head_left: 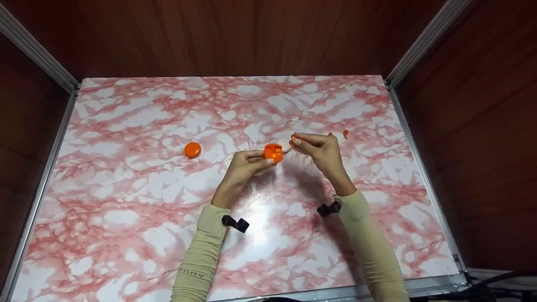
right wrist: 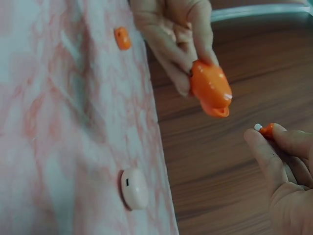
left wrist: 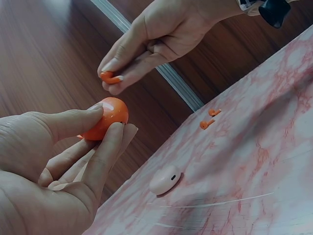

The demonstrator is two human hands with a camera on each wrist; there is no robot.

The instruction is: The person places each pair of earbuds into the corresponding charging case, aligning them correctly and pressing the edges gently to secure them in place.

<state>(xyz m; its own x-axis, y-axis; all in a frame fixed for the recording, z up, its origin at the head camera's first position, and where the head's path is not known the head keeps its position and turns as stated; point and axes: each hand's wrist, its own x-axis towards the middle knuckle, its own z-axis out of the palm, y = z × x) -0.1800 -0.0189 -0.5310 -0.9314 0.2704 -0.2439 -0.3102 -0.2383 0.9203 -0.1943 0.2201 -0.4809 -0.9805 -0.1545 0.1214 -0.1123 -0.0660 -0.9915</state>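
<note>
My left hand [head_left: 244,167] holds an orange earbud case [head_left: 274,157] between thumb and fingers, raised above the table. Its lid is up in the head view. My right hand [head_left: 326,154] pinches an orange earbud [left wrist: 108,77] by thumb and fingertips, a short way to the right of that case. The earbud's pale tip [right wrist: 257,127] shows in the right wrist view. Below the hands, a whitish earbud case [left wrist: 165,180] lies on the table. Two loose orange earbuds [left wrist: 207,124] lie beyond the right hand, one partly hidden by it in the head view.
A second orange case [head_left: 192,150] lies to the left on the marbled red-and-white table [head_left: 126,184]. Dark wood panels [head_left: 235,37] with metal edge strips enclose the back and sides. Dark cables [head_left: 499,279] lie at the lower right corner.
</note>
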